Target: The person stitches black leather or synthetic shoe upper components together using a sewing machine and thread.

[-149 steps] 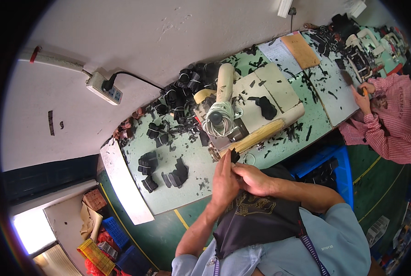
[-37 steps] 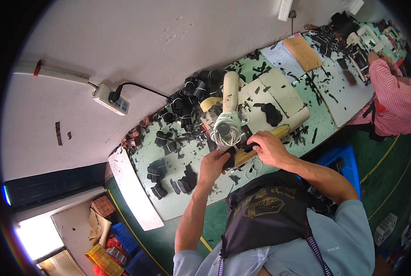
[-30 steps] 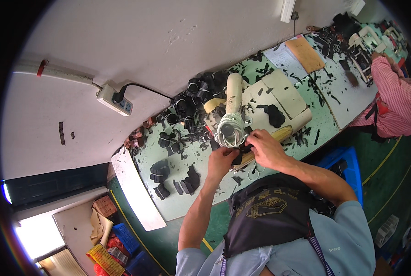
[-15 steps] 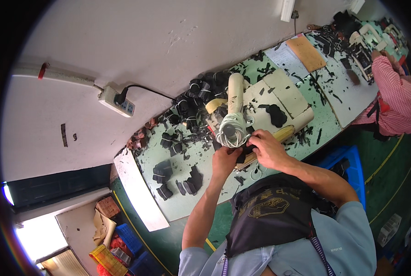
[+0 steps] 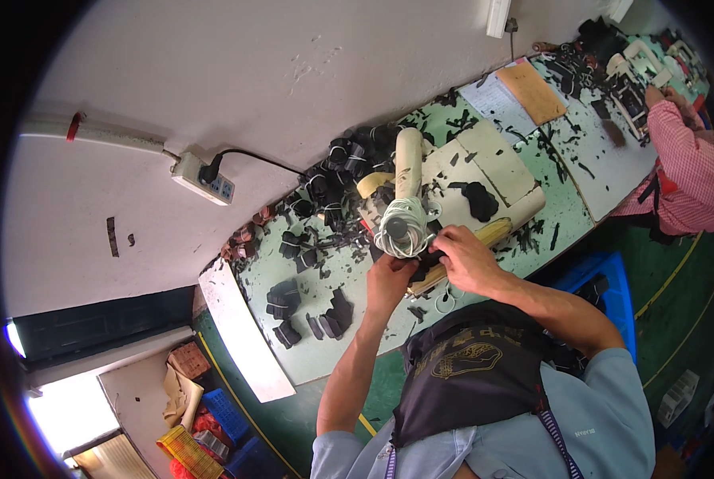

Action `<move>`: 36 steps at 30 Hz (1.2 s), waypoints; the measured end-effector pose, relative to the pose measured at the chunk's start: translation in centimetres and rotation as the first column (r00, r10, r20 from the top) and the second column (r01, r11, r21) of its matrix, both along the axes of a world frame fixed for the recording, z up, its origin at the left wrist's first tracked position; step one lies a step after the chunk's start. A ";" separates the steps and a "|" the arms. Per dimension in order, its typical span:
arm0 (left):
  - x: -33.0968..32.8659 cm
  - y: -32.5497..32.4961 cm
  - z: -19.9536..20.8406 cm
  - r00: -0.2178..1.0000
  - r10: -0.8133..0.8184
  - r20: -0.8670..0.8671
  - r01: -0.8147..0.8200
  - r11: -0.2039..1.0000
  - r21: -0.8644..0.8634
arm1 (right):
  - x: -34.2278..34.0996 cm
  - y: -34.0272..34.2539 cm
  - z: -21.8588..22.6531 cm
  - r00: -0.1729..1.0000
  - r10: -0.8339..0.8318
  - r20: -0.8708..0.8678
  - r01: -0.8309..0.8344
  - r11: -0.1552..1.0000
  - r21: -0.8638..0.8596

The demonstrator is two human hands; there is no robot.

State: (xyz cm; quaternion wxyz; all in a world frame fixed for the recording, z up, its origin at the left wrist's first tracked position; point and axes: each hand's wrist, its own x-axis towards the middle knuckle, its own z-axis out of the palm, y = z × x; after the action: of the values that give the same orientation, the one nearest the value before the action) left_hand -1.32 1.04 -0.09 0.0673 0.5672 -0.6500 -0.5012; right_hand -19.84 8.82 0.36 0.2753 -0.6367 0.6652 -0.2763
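My left hand (image 5: pixel 390 281) is closed at the front of a cream machine (image 5: pixel 409 164), its fingers pinching a small black piece (image 5: pixel 422 265). From the other side my right hand (image 5: pixel 466 257) grips the same black piece, thumb and fingers together. The machine's head hides part of the piece and of my fingertips. White cord (image 5: pixel 397 231) is looped round the machine's end, just above both hands. Behind my right hand, a dark scrap (image 5: pixel 479 201) lies on the machine's pale top.
Black bundles (image 5: pixel 283 298) and loose pieces (image 5: pixel 335 315) lie on the pale green table at left. More bundles (image 5: pixel 349 156) are heaped along the wall. A power strip (image 5: pixel 204 177) hangs there. At far right a co-worker's checked sleeve (image 5: pixel 684 152) shows; a blue crate (image 5: pixel 608 283) stands below.
My left hand has shifted very slightly, while my right hand stays in place. The looped white cord looks a little different in shape.
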 end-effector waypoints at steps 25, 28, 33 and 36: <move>0.2 1.2 -0.5 0.985 0.107 -0.134 -0.127 0.981 -0.145 | -0.4 0.5 -0.9 0.997 0.016 0.069 -0.014 1.000 -0.024; -0.5 1.5 -1.6 0.988 0.063 -0.140 -0.102 0.950 -0.296 | 0.0 0.2 -1.0 0.999 -0.035 0.027 0.039 0.988 -0.149; 2.4 2.7 -2.3 0.943 0.223 -0.247 -0.278 0.936 -0.217 | -1.2 0.5 0.4 0.986 -0.152 -0.071 0.140 0.978 -0.155; 3.3 3.3 -2.2 0.949 0.247 -0.198 -0.284 0.939 -0.192 | -2.5 -0.4 -0.2 0.953 -0.278 -0.117 0.227 0.916 -0.331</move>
State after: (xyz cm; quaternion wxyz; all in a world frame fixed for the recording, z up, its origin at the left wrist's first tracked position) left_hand 1.96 4.30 -2.26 0.2518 0.5942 -0.6101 -0.4598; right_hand -22.31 8.45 0.14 0.0777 -0.6011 0.7095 -0.3595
